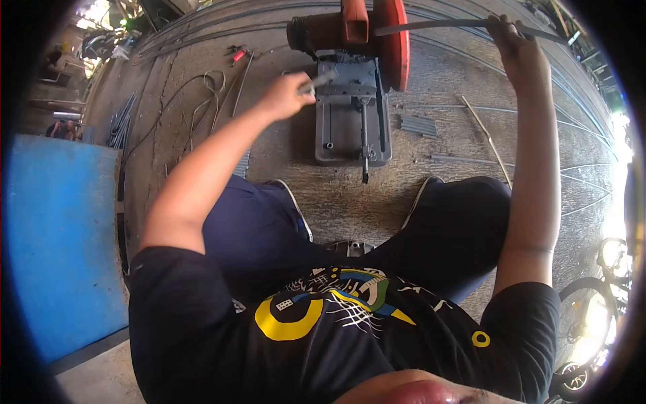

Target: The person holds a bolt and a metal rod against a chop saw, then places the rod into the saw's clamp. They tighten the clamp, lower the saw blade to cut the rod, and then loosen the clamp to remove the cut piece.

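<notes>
A cut-off saw with a red guard (397,54) and a dark base (340,138) stands on the floor before me. At the left of its vise (346,89), my left hand (286,97) is closed around a short greyish metal piece (308,87) that points toward the vise. Up at the right, my right hand (513,47) grips a long flat metal bar (444,24). One end of this bar overlaps the red guard in this view, and the other runs out past my hand to the right. The vise screw (365,135) points back toward me.
Long thin metal rods (457,60) lie behind and right of the saw. Grey offcuts (418,125) and a thin stick (486,135) are on the floor. A cable (214,84) curls at left, near a red-handled tool (239,55). A blue panel (60,242) stands left; a bicycle (592,296), right.
</notes>
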The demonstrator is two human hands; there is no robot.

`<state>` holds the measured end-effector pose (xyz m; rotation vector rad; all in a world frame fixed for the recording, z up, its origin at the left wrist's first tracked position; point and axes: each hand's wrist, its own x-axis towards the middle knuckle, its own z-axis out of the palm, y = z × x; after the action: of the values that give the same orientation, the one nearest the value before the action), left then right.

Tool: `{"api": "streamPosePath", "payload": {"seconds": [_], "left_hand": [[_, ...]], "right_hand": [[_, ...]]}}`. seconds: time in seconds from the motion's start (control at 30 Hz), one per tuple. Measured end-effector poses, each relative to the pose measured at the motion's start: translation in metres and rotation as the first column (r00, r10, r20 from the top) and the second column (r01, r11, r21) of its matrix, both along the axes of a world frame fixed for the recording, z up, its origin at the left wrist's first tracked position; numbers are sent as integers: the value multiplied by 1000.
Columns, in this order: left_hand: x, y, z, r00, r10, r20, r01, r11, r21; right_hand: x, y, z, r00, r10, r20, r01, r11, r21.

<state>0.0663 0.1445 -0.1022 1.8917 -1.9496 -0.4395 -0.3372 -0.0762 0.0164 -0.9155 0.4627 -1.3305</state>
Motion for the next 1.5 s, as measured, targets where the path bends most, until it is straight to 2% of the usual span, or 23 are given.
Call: {"api": "streamPosePath", "payload": {"seconds": [0.03, 0.1, 0.17, 0.2, 0.23, 0.3, 0.37, 0.43, 0.7, 0.93, 1.0, 1.03, 1.07, 1.13, 1.17, 1.2, 1.23, 1.27, 1.3, 1.33, 1.4, 1.43, 1.5], "left_hand": [[-5, 5, -22, 998, -1, -70, 10, 992, 123], [5, 2, -92, 998, -67, 4, 64, 972, 228], [-5, 8, -128, 996, 84, 27, -88, 961, 263], [-11, 9, -142, 984, 170, 50, -177, 946, 271], [-16, 9, -155, 986, 161, 37, -165, 946, 279], [-23, 11, -179, 916, 391, 93, -395, 832, 390], [-26, 14, -203, 907, 414, 78, -406, 809, 426], [-30, 11, -210, 891, 449, 67, -425, 775, 468], [-33, 7, -202, 899, 432, 70, -405, 761, 507], [-37, 28, -217, 904, 428, -11, -407, 868, 282], [-33, 29, -218, 821, 566, -76, -531, 804, 267], [-25, 29, -224, 791, 596, -142, -569, 800, 189], [-24, 27, -213, 702, 676, -225, -653, 737, 175], [-22, 21, -189, 420, 856, -301, -873, 472, 125], [-26, 19, -175, 236, 853, -465, -952, 299, 66], [-26, 13, -173, 239, 846, -477, -953, 299, 51], [-24, 4, -169, 77, 672, -736, -991, 132, 16], [-21, -6, -162, -52, 393, -918, -999, -35, 42], [-24, -4, -145, -140, 407, -903, -975, 101, 197], [-40, -2, -108, -133, 383, -914, -977, 104, 186], [-89, -1, -20, -195, 68, -979, -893, 401, 205], [-95, -3, -5, -121, -56, -991, -856, 511, 76], [-117, -1, 39, -101, -161, -982, -760, 650, -28]], "right_hand": [[-6, -7, -8, 999, -4, -51, 3, 1000, -18], [-2, 6, -7, 991, -51, -121, 53, 999, 5], [-10, 0, -14, 973, -113, -201, 120, 993, 22], [-21, -14, -22, 982, -68, -176, 75, 997, 35], [-32, -26, -32, 988, -18, -154, 26, 998, 50], [-35, -19, -30, 987, -51, -155, 66, 993, 93], [-30, -5, -24, 986, -79, -146, 99, 986, 131], [-17, 17, -14, 966, -170, -194, 196, 972, 126], [-26, 6, -14, 961, -169, -217, 197, 974, 115], [-43, -18, -28, 981, -78, -177, 98, 989, 110], [-43, -14, -28, 981, -77, -176, 93, 992, 89], [-43, -13, -27, 982, -73, -176, 87, 994, 69], [-39, -7, -24, 983, -73, -169, 85, 994, 63], [-29, 3, -18, 987, -53, -150, 64, 996, 69], [-25, 3, -22, 989, -53, -140, 62, 996, 57], [-18, 0, -29, 997, -9, -74, 16, 995, 96], [-15, -4, -27, 999, 33, -6, -32, 992, 125], [27, 52, 9, 992, -99, -75, 112, 974, 194], [33, 54, 10, 995, -71, -67, 82, 979, 187], [39, 55, 4, 997, -41, -61, 52, 982, 180], [55, 66, 3, 998, -57, 7, 54, 966, 253], [59, 69, 1, 999, -29, 38, 18, 968, 250], [67, 76, 2, 998, -24, 62, 6, 962, 274]]}}
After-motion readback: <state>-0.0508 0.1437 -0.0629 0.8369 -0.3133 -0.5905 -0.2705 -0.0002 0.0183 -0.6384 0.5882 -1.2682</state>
